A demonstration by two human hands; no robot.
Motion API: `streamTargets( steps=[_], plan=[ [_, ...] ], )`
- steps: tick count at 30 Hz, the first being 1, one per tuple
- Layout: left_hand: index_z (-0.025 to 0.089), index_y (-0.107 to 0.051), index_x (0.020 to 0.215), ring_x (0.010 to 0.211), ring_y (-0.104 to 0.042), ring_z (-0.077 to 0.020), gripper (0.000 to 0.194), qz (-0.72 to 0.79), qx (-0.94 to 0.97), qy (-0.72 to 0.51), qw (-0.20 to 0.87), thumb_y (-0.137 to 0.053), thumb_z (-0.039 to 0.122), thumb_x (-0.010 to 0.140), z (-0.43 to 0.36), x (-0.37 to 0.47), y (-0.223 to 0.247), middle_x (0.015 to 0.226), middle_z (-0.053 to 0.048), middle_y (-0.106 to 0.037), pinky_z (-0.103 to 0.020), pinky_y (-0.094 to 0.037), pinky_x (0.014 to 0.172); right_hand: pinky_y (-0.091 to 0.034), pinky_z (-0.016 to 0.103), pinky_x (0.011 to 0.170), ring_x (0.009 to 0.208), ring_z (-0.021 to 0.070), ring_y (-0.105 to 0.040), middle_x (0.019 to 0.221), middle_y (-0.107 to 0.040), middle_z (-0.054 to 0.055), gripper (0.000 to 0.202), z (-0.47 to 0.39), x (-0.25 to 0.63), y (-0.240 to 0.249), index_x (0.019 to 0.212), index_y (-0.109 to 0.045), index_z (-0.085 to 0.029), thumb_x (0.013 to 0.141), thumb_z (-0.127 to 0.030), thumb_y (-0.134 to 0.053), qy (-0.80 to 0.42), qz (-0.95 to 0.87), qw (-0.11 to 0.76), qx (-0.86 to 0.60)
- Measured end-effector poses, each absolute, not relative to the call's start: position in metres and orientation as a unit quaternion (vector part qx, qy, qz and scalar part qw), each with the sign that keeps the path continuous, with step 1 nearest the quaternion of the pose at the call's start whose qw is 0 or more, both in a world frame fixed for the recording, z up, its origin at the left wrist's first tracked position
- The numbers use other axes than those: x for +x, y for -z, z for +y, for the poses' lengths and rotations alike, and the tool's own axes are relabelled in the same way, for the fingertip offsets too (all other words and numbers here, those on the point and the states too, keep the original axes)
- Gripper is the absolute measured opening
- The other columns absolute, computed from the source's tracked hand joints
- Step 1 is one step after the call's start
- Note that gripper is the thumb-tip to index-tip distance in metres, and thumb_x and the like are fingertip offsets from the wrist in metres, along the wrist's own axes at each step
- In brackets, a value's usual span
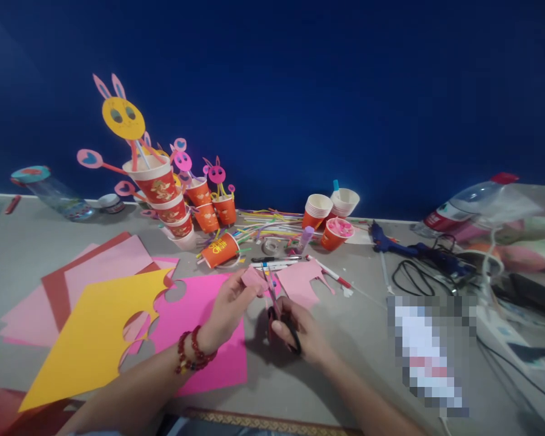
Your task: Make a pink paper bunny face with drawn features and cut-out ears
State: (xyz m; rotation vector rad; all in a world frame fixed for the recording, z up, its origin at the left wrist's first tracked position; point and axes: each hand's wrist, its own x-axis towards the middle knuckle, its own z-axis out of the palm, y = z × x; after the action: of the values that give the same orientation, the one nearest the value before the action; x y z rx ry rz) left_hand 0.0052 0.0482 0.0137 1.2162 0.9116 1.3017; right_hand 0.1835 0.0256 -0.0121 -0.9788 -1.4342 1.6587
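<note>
My left hand [232,303] pinches a small piece of pink paper [253,278] over the middle of the table. In my right hand [302,330] is a pair of scissors [272,309] with black and red handles, blades pointing away from me and up beside the pink piece. Whether the blades touch the paper I cannot tell. A larger pink sheet with a cut, jagged edge [300,281] lies just beyond the scissors. Under my left wrist is a bright magenta sheet [218,363], with a yellow sheet [86,339] with round cut-outs to its left.
Stacked paper cups with bunny figures [158,188] stand at the back left. An orange cup [220,249] lies on its side near coloured sticks [272,221]. Farther right are a cup of pink scraps [337,233], blue glue guns [399,245], cables and a power strip [504,339].
</note>
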Motion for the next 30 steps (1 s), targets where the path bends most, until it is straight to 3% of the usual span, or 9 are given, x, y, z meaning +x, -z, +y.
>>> streamTargets(
  steps=[18,30],
  plan=[
    [0.019,-0.058,0.072,0.069,-0.057,-0.015,0.023,0.39,0.51,-0.535,0.549,-0.065,0.035,0.088,0.046,0.008,-0.019,0.073,0.0,-0.059,-0.028,-0.048,0.07,-0.034,0.023,0.049,0.051,0.01,-0.042,0.058,-0.045,-0.006,0.063,0.023,0.18,0.019,0.069,-0.042,-0.022,0.067,-0.077,-0.074,-0.64,-0.555,0.338,-0.411],
    [0.018,-0.059,0.076,0.07,-0.059,-0.0144,0.02,0.385,0.494,-0.534,0.569,-0.067,0.032,0.088,0.047,0.006,-0.014,0.077,0.0,-0.062,-0.027,-0.05,0.07,-0.036,0.022,0.047,0.048,0.0108,-0.051,0.054,-0.048,-0.006,0.065,0.024,0.178,0.016,0.069,-0.042,-0.022,0.063,-0.076,-0.077,-0.662,-0.528,0.332,-0.415]
  ],
)
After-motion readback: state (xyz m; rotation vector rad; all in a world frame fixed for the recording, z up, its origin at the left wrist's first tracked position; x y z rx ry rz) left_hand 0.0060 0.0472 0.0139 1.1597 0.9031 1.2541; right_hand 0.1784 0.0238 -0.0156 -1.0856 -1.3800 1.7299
